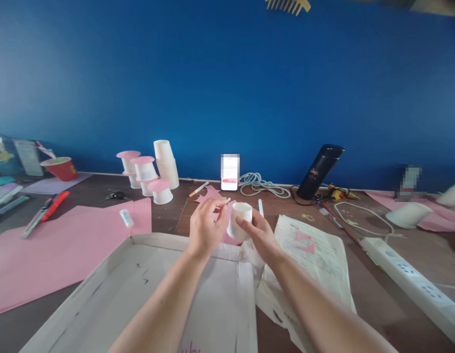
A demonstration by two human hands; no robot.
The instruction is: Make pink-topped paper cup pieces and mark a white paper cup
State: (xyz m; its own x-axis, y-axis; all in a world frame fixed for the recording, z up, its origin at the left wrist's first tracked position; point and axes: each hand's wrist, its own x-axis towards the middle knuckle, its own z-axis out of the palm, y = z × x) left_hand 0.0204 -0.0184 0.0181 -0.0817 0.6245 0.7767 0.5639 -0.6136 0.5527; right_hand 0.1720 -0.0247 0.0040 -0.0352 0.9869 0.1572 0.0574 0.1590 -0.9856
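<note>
In the middle of the view, my right hand (262, 238) is wrapped round a small white paper cup (239, 226), its open mouth tilted up. Close by on the left, my left hand (208, 226) is closed, thumb and fingertips pinching a small white piece (228, 200) whose kind I cannot make out. The two hands are apart, with the cup between them. Behind them pink paper scraps (209, 193) lie on the brown table. A shallow white cardboard tray (146, 239) lies under my forearms.
Cups with pink discs (160, 185) and a white cup stack (167, 166) stand back left. Pink sheets (84, 240) carry a box cutter (38, 215). A phone (229, 172), coiled cable (262, 186), black flask (319, 171), printed papers (323, 250) and power strip (407, 269) are around.
</note>
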